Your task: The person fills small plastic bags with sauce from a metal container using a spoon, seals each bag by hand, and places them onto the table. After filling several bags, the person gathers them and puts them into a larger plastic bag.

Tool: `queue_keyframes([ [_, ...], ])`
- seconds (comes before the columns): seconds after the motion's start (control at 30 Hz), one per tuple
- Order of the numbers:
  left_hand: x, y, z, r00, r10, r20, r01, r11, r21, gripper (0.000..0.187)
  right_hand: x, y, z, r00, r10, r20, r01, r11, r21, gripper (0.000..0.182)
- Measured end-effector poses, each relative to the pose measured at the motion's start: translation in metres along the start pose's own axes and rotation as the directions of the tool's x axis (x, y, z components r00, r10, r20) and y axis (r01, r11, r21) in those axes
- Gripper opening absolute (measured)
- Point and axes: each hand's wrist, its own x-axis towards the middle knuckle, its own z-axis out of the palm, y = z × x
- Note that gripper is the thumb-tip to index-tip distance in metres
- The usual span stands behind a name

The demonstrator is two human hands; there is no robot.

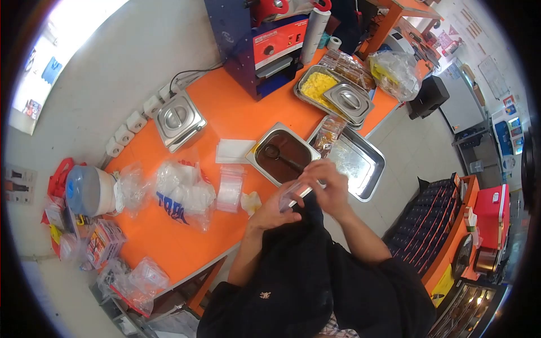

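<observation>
My left hand [274, 213] is closed around a small clear plastic bag [288, 198], close to my body at the table's front edge. My right hand [328, 187] meets it, with fingertips pinched at the bag's upper end. Just beyond them, a steel container [260, 161] of dark brown sauce [288, 147] sits on the table. A dark ladle [273, 152] rests in the sauce, its handle slanting toward my right hand. To the left lies a stack of flat clear bags [230, 190], with white packets [233, 151] above it.
A steel tray [360, 169] holds a filled sachet [329, 135]. Behind it is a pan with yellow food [318, 84] and a steel lid [349, 99]. A blue and red sealing machine [276, 48] stands at the back. A lidded steel container [179, 121] and a bulky plastic bag [183, 188] occupy the left.
</observation>
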Motion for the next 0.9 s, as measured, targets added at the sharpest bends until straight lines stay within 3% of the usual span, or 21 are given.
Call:
queue_keyframes([
  [0.03, -0.002, 0.002, 0.001, 1.000, 0.001, -0.015, -0.001, 1.000, -0.001, 0.081, 0.011, -0.007, -0.009, 0.984, 0.167, 0.062, -0.171, 0.983, 0.065, 0.024],
  [0.1, -0.007, 0.010, 0.003, 0.920, 0.158, -0.358, -0.152, 0.987, 0.045, 0.078, 0.026, -0.011, -0.025, 0.924, 0.298, 0.240, -0.314, 0.949, 0.027, 0.026],
  [0.13, -0.009, 0.016, 0.007, 0.887, 0.188, -0.422, -0.168, 0.982, 0.084, 0.057, 0.026, -0.009, -0.027, 0.922, 0.294, 0.252, -0.313, 0.949, 0.038, 0.026],
  [0.17, -0.013, 0.024, 0.007, 0.878, 0.188, -0.440, -0.168, 0.982, 0.085, 0.057, 0.026, -0.008, -0.028, 0.913, 0.239, 0.330, -0.256, 0.967, 0.008, 0.028],
  [0.23, -0.023, 0.031, 0.006, 0.953, 0.080, -0.294, 0.018, 0.948, 0.316, 0.033, 0.023, -0.007, -0.019, 0.883, 0.177, 0.436, -0.195, 0.981, -0.003, 0.030],
  [0.3, -0.033, 0.031, -0.002, 0.941, 0.060, -0.333, 0.072, 0.926, 0.370, 0.025, 0.019, -0.011, -0.002, 0.860, 0.088, 0.503, -0.085, 0.996, -0.029, 0.030],
  [0.33, -0.040, 0.030, -0.005, 0.939, 0.033, -0.344, 0.125, 0.896, 0.425, 0.017, 0.016, -0.016, 0.007, 0.892, 0.058, 0.449, -0.054, 0.998, -0.021, 0.027],
  [0.37, -0.050, 0.020, -0.015, 0.887, 0.158, -0.434, 0.089, 0.863, 0.497, 0.016, 0.009, -0.019, 0.019, 0.884, 0.056, 0.464, -0.059, 0.998, -0.008, 0.027],
  [0.4, -0.060, 0.012, -0.028, 0.817, 0.285, -0.501, 0.066, 0.817, 0.573, 0.014, -0.001, -0.017, 0.032, 0.934, 0.119, 0.338, -0.122, 0.992, -0.012, 0.027],
  [0.43, -0.074, 0.006, -0.039, 0.710, 0.299, -0.638, 0.073, 0.870, 0.488, 0.013, -0.011, -0.013, 0.044, 0.961, 0.187, 0.203, -0.189, 0.982, -0.010, 0.026],
  [0.47, -0.087, 0.006, -0.047, 0.587, 0.292, -0.755, 0.063, 0.913, 0.403, 0.012, -0.021, -0.007, 0.056, 0.913, 0.173, 0.370, -0.206, 0.977, 0.050, 0.026],
  [0.53, -0.115, 0.026, -0.055, 0.542, 0.249, -0.803, 0.053, 0.943, 0.328, 0.012, -0.051, 0.014, 0.091, 0.729, 0.069, 0.681, -0.066, 0.997, -0.031, 0.031],
  [0.57, -0.122, 0.034, -0.055, 0.499, 0.207, -0.842, 0.030, 0.966, 0.256, 0.013, -0.063, 0.020, 0.108, 0.732, 0.074, 0.677, -0.074, 0.997, -0.029, 0.031],
  [0.63, -0.125, 0.038, -0.053, 0.515, 0.201, -0.833, 0.018, 0.969, 0.245, 0.014, -0.080, 0.036, 0.139, 0.607, 0.056, 0.793, 0.168, 0.966, -0.197, 0.032],
  [0.77, -0.121, 0.036, -0.043, 0.580, 0.119, -0.806, 0.000, 0.989, 0.146, 0.012, -0.101, 0.087, 0.184, 0.551, -0.079, 0.831, 0.214, 0.976, -0.050, 0.029],
  [0.83, -0.116, 0.028, -0.042, 0.614, 0.096, -0.783, -0.018, 0.994, 0.108, 0.012, -0.099, 0.088, 0.186, 0.423, 0.014, 0.906, 0.195, 0.975, -0.106, 0.027],
  [0.9, -0.110, 0.025, -0.042, 0.649, 0.075, -0.757, -0.041, 0.997, 0.064, 0.012, -0.092, 0.084, 0.181, 0.389, 0.060, 0.919, 0.161, 0.978, -0.132, 0.028],
])
